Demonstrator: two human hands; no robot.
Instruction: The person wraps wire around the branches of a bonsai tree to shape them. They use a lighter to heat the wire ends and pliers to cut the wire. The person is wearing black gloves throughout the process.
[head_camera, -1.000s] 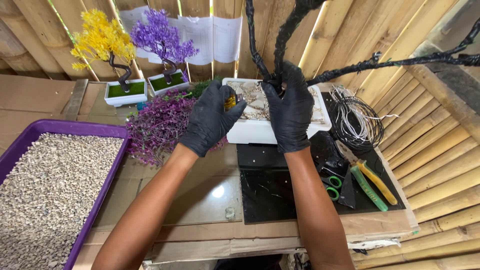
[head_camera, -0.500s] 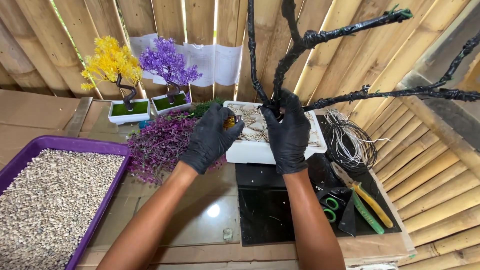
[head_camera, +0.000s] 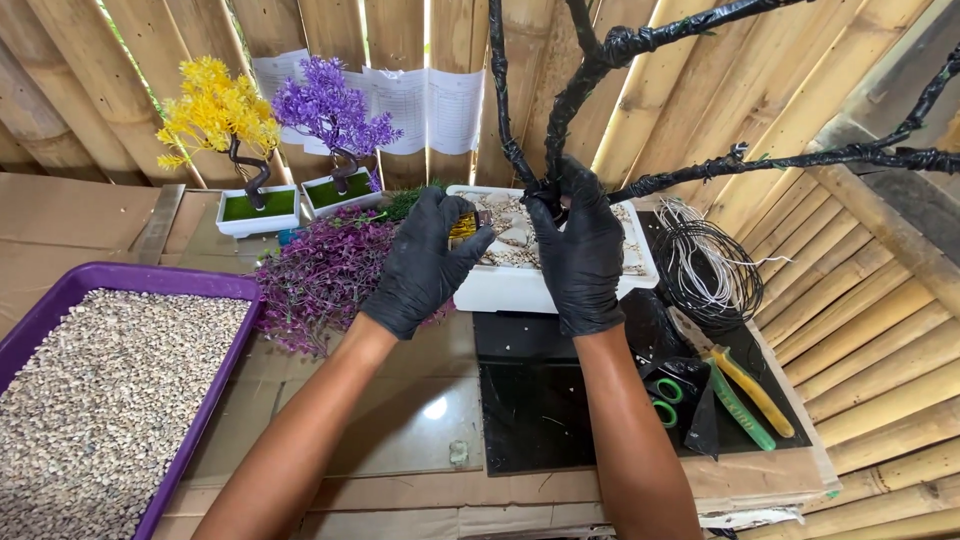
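Both my hands wear black gloves. My right hand (head_camera: 580, 250) grips the base of a black wrapped wire tree (head_camera: 590, 80) whose branches spread up and to the right. The tree stands in a white rectangular pot (head_camera: 510, 285) filled with pale stones. My left hand (head_camera: 425, 265) pinches a small yellow object (head_camera: 462, 228) at the pot's left rim. A pile of purple artificial foliage (head_camera: 320, 275) lies just left of my left hand.
A purple tray of gravel (head_camera: 90, 400) sits at left. Small yellow (head_camera: 215, 110) and purple (head_camera: 335, 110) model trees in white pots stand at the back. A wire coil (head_camera: 705, 265), pliers (head_camera: 745, 385) and tape rolls (head_camera: 665, 395) lie right, by a bamboo wall.
The view has tilted up, showing more of the black branches. My hands keep their hold at the pot, the left one still with the yellow object.
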